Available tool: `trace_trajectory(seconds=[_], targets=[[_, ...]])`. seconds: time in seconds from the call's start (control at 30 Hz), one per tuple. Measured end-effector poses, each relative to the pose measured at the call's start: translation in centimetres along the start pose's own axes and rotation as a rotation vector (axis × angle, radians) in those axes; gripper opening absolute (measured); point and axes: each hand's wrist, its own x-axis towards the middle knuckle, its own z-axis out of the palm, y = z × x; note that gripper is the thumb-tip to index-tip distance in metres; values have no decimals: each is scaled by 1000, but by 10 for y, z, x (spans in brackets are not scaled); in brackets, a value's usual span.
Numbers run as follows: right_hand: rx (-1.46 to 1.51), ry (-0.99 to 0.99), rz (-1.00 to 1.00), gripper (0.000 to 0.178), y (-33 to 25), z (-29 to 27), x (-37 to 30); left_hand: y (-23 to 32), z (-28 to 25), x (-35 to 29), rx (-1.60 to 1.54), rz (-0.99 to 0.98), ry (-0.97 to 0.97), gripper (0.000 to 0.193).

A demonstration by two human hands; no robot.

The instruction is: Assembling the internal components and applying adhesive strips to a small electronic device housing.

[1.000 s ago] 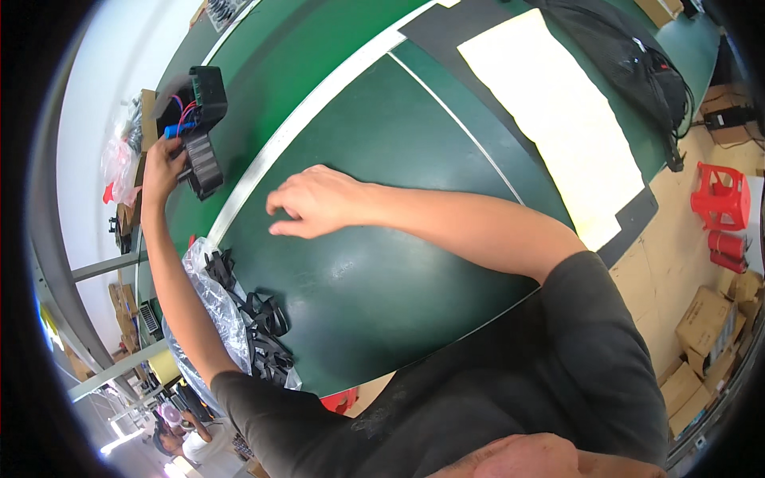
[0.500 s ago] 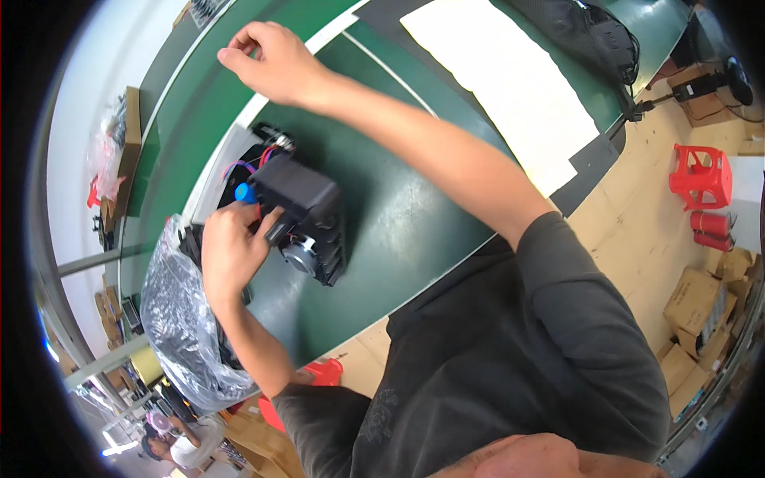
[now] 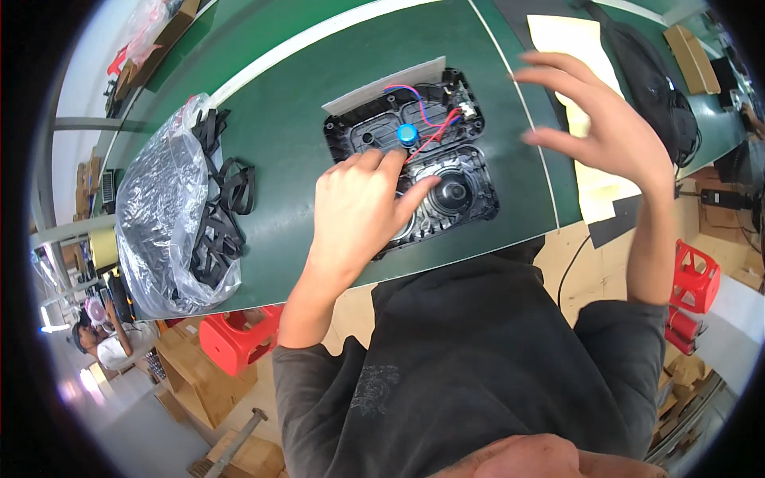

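Note:
A black plastic speaker housing (image 3: pixel 466 208) lies opened out in two halves, its inside facing up. The lower half carries a round speaker driver (image 3: pixel 453 191). Across the upper half run red and blue wires (image 3: pixel 425 111), beside a blue round cap-like part (image 3: pixel 407 135). My left hand (image 3: pixel 355 203) grips the housing near the join of the halves, its thumb stretched over the lower half and its fingertips partly hidden. To the right, my right hand (image 3: pixel 610 131) is raised with fingers spread, holding nothing, in front of a pale yellow sheet (image 3: pixel 558 36).
On the left of the green table (image 3: pixel 279 263) sits a clear plastic bag (image 3: pixel 159 247) with black straps (image 3: pixel 237 185) spilling out. A grey strip (image 3: pixel 382 86) lies along the housing's far edge. Black bag (image 3: pixel 649 76) at far right; red stools (image 3: pixel 233 342) below the table.
The housing has gone from standing upright to lying spread on the table. My right hand has swung from the far left to the right. The view has turned.

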Motion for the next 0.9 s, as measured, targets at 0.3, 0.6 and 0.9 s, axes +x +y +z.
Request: trace_trajectory(seconds=[0.3, 0.6, 0.9], targets=[[-311, 46, 339, 82, 72, 25, -126, -5, 8, -45, -252, 197, 218, 98], [-504, 93, 405, 70, 69, 60, -73, -5, 34, -51, -208, 151, 198, 107], [-492, 165, 315, 63, 101, 67, -34, -5, 38, -51, -250, 124, 248, 90]])
